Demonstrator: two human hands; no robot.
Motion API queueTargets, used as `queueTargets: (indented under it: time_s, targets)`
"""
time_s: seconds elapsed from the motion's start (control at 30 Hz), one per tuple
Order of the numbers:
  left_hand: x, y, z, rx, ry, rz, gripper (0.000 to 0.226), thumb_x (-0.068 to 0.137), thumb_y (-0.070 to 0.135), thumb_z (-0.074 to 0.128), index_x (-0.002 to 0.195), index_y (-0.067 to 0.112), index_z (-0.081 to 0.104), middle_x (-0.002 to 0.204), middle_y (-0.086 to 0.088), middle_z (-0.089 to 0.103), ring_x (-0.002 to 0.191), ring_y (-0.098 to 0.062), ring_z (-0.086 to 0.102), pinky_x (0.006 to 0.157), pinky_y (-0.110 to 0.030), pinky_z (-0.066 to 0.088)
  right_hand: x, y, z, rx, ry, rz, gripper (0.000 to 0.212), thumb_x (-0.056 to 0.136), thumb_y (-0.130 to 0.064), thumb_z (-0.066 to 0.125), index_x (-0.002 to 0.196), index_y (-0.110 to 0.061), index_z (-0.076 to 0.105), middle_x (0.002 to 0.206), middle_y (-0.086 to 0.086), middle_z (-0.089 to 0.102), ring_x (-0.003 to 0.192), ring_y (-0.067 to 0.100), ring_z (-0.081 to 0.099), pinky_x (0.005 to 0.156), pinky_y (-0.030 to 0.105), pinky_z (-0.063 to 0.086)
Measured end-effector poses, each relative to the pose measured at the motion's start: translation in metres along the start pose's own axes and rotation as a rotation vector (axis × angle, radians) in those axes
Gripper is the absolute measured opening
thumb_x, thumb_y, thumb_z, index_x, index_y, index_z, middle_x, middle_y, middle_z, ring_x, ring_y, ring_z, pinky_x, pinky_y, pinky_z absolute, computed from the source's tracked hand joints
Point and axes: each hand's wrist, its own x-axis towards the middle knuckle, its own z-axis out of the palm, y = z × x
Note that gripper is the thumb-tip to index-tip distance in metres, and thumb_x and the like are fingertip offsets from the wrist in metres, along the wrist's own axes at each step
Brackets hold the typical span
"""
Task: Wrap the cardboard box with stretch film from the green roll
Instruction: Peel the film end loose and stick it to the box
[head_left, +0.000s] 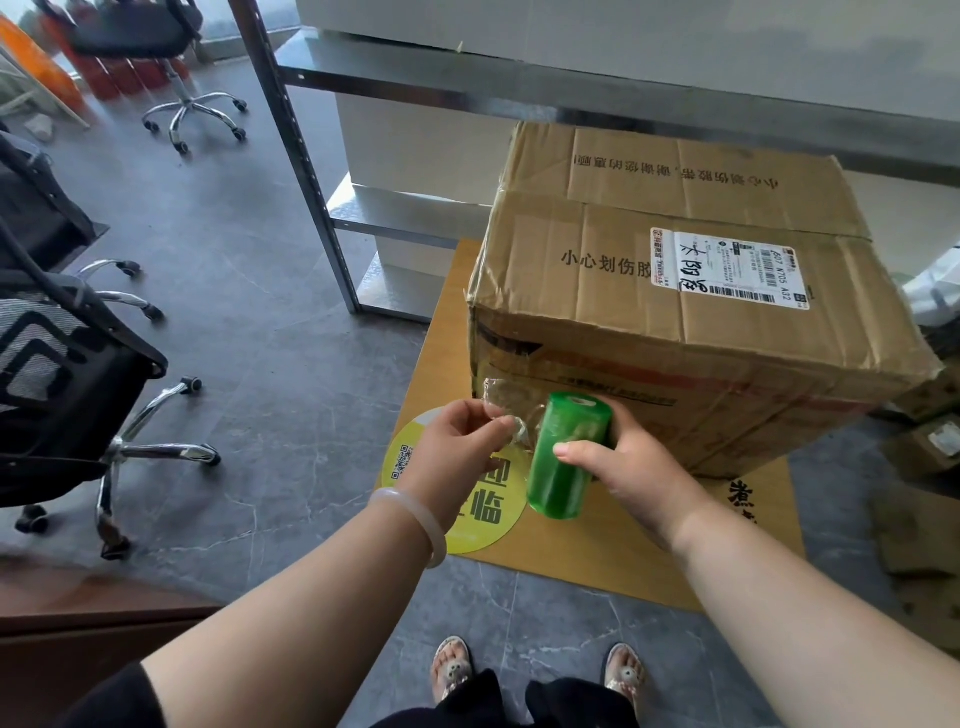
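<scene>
— On a brown board (618, 551) on the grey floor (285, 338), toward 1 o'clock from the hands, sat the cardboard box (675, 332). How did it look?
— Tan, creased and dented at its corners, with printed black characters on top, 1 white shipping label (730, 273) and a red-and-dark band along the near face.
— And the green roll (563, 457)?
— It was held nearly upright just in front of the box's near face, glossy translucent green with a pale core at its top end. The right hand (631, 467) grasped it, thumb across the front, fingers round its back.
— The left hand (457, 441)?
— At 9 o'clock of the roll, its thumb and fingers pinched the loose film end (506, 413), a crumpled clear strip reaching toward the box's lower left corner; whether it touched the cardboard I could not tell.
— Anything else?
— 1 pale bangle (415, 519) on the left wrist, and a round yellow sticker (485, 512) on the board beneath that hand.
</scene>
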Motion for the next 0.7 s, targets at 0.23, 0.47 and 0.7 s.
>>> queueTargets:
  time_s: [0.23, 0.47, 0.7]
  targets:
    - [0.004, 0.007, 0.007, -0.203, 0.052, -0.119, 0.017, 0.099, 0.004, 0.045, 0.086, 0.009, 0.056, 0.094, -0.016, 0.061, 0.091, -0.027, 0.059, 0.092, -0.049, 0.052, -0.003, 0.001, 0.001, 0.014, -0.020, 0.018, 0.049, 0.081, -0.010, 0.069, 0.122, -0.022, 0.046, 0.106, 0.004, 0.062, 0.100, 0.017, 0.060, 0.083, 0.030, 0.047]
    - [0.005, 0.012, 0.009, -0.351, -0.070, -0.225, 0.003, 0.097, 0.009, 0.052, 0.096, 0.008, 0.054, 0.071, -0.004, 0.055, 0.050, -0.011, 0.060, 0.061, -0.033, 0.053, -0.005, 0.000, 0.001, -0.013, -0.029, -0.001, 0.049, 0.073, -0.021, 0.075, 0.112, -0.032, 0.048, 0.107, 0.003, 0.063, 0.101, 0.017, 0.060, 0.088, 0.032, 0.047]
    - [0.005, 0.012, -0.015, -0.064, -0.177, -0.099, 0.026, 0.087, -0.009, 0.065, 0.104, 0.009, 0.063, 0.098, -0.016, 0.064, 0.078, -0.021, 0.068, 0.069, -0.029, 0.062, -0.004, -0.004, -0.004, -0.004, -0.005, -0.009, 0.052, 0.074, -0.020, 0.075, 0.117, -0.027, 0.047, 0.108, 0.002, 0.063, 0.099, 0.014, 0.060, 0.078, 0.024, 0.046]
